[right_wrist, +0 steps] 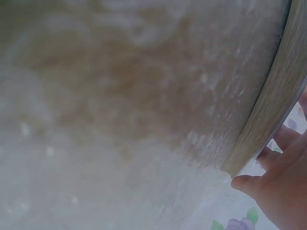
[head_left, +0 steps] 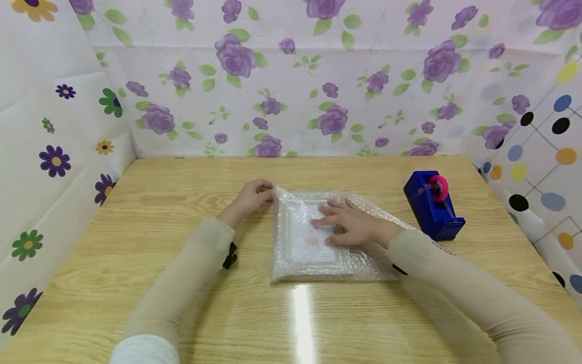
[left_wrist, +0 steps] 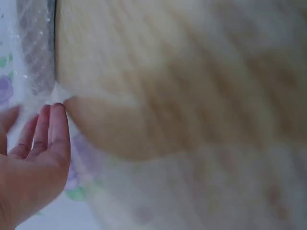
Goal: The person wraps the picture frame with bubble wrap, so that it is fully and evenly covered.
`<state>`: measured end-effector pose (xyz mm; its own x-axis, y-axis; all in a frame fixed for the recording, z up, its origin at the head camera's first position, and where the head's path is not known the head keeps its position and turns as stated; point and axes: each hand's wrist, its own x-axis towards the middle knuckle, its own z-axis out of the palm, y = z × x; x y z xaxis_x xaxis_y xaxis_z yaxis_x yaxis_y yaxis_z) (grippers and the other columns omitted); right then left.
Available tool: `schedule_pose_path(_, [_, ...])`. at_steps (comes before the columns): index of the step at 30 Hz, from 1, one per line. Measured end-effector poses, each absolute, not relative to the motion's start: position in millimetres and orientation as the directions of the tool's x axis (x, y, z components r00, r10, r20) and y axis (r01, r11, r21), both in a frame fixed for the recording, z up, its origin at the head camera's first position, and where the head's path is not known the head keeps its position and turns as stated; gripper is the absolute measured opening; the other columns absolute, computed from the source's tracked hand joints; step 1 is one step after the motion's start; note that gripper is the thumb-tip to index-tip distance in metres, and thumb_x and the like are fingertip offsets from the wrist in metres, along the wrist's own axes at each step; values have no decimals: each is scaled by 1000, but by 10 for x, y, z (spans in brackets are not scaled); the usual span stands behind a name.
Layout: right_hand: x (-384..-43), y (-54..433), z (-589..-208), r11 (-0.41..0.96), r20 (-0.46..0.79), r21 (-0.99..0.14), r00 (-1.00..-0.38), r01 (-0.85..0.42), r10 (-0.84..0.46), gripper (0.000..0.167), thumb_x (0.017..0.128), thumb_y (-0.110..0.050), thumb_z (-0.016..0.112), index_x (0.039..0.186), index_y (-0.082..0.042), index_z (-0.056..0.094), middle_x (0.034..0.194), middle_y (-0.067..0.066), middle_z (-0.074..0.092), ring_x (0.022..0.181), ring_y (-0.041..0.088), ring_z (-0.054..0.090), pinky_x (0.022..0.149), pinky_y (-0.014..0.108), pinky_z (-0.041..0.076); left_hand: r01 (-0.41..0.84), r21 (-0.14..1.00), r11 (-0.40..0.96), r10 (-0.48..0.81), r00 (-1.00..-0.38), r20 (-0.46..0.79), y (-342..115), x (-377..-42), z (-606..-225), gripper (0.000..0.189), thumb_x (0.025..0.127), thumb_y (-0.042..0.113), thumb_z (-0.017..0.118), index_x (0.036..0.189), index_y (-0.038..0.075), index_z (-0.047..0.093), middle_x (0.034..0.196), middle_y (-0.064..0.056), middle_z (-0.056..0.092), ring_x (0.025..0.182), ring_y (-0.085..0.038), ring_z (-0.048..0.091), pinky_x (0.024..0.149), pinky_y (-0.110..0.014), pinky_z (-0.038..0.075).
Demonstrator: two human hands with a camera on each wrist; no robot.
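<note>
A flat, white rectangular thing like a picture frame [head_left: 297, 242] lies inside bubble wrap [head_left: 377, 265] on the wooden table [head_left: 182, 182]. My left hand [head_left: 253, 197] is at the far left corner of the wrap, its fingertips touching the edge there. In the left wrist view, the left hand's fingers [left_wrist: 58, 127] are fairly straight, with the thumb apart from them. My right hand [head_left: 352, 222] rests on top of the wrapped thing with its fingers spread, covering part of it. The right wrist view shows that hand [right_wrist: 283, 182] near blurred bubble wrap.
A blue tape dispenser [head_left: 432, 215] with a pink-cored roll [head_left: 438, 188] stands on the right, beyond the right forearm. Flowered sheeting [head_left: 282, 101] hangs behind the table, with patterned sheets along both sides.
</note>
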<state>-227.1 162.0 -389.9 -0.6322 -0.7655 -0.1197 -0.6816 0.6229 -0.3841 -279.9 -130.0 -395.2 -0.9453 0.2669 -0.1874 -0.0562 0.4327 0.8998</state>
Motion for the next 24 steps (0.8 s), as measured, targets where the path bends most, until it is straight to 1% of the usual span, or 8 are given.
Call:
schedule_pose_path(4, [-2269,1631,-3912,621,-125,-400,-630,-675,-766,53,91,-44,58,140,-27,48,155,15,25,144,42,9,112,65,-3,-104,934,343,257,-945,-200,-1257,-2825,-4006,35,98,14,51,128,-3,46,124,-24,54,107,-27,58,93,-36,52])
schedule_pose_path(7, [-2266,1630,-3912,618,-124,-407,-629,-673,-767,53,91,-44,58,140,-26,48,155,15,24,144,42,8,112,66,-3,-94,929,358,225,-957,-183,-1204,-2845,-4016,28,97,18,54,119,1,51,109,-15,58,91,-17,58,80,-29,53])
schedule_pose_path(9, [-2263,1612,-3911,614,-121,-411,-627,-674,-770,54,91,-44,58,141,-26,47,155,15,24,144,42,8,112,66,-2,-94,921,379,186,-967,-175,-1168,-2856,-4011,22,96,19,56,111,3,54,97,-9,56,81,-14,53,69,-24,50])
schedule_pose_path(11, [-2268,1609,-3913,611,-118,-407,-624,-679,-772,54,91,-44,58,141,-26,47,155,15,24,144,42,8,112,66,-1,-96,914,394,141,-976,-164,-1108,-2875,-4005,18,95,18,58,105,3,56,92,-5,52,77,-13,48,64,-22,45])
schedule_pose_path(13, [-2273,1596,-3915,605,-115,-409,-619,-683,-777,54,92,-44,58,141,-26,46,155,15,25,144,42,8,112,67,0,-101,903,418,102,-982,-157,-1058,-2886,-3996,17,94,18,59,102,2,57,92,-3,49,80,-13,44,63,-21,40])
schedule_pose_path(17, [-2279,1574,-3917,604,-122,-416,-617,-680,-778,54,92,-43,58,142,-26,46,155,14,24,144,41,8,112,66,0,-108,883,457,48,-988,-146,-992,-2919,-4012,18,93,18,61,100,1,60,100,-5,51,89,-15,41,71,-23,37])
schedule_pose_path(22, [-2268,1613,-3911,617,-129,-422,-629,-665,-766,54,91,-42,59,141,-26,47,155,14,23,145,41,7,113,64,-2,-98,859,502,51,-989,-142,-925,-2950,-4023,22,93,21,61,101,0,61,99,-6,53,88,-17,43,72,-24,39])
schedule_pose_path(24, [-2265,1644,-3903,618,-125,-421,-633,-664,-764,53,91,-41,59,141,-25,47,155,15,23,144,41,7,113,64,-2,-90,844,529,72,-986,-150,-896,-2957,-4014,27,95,24,58,105,-1,60,100,-8,53,89,-19,46,73,-27,43])
